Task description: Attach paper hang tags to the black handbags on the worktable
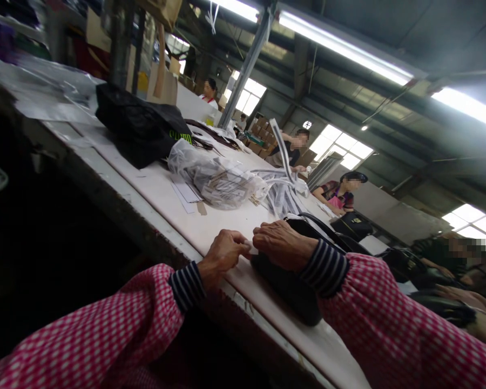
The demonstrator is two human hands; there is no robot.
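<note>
1. The left hand (225, 251) is at the near edge of the desk (210, 222); its grip is closed, with the fingertips pinching a small white piece (249, 247)
2. The right hand (281, 244) meets it from the other side with bent fingers; its own knuckles hide this grip, so I cannot tell whether it pinches the same piece
3. The white piece is between the two hands, near the end of a black article (285, 289), which lies on the desk below the right hand; I cannot tell if both are joined
4. In my judgement the handling is midway: the black article is already placed before the person, but the white piece is not let go, so this part seems not complete
5. A clear plastic bag (227, 186) with small parts inside, and loose grey strips (281, 197), lie apart from both hands and seem not in use now
6. Farther to the left lies a black bag with green letters (140, 127); whether it is finished, the view does not tell
</note>
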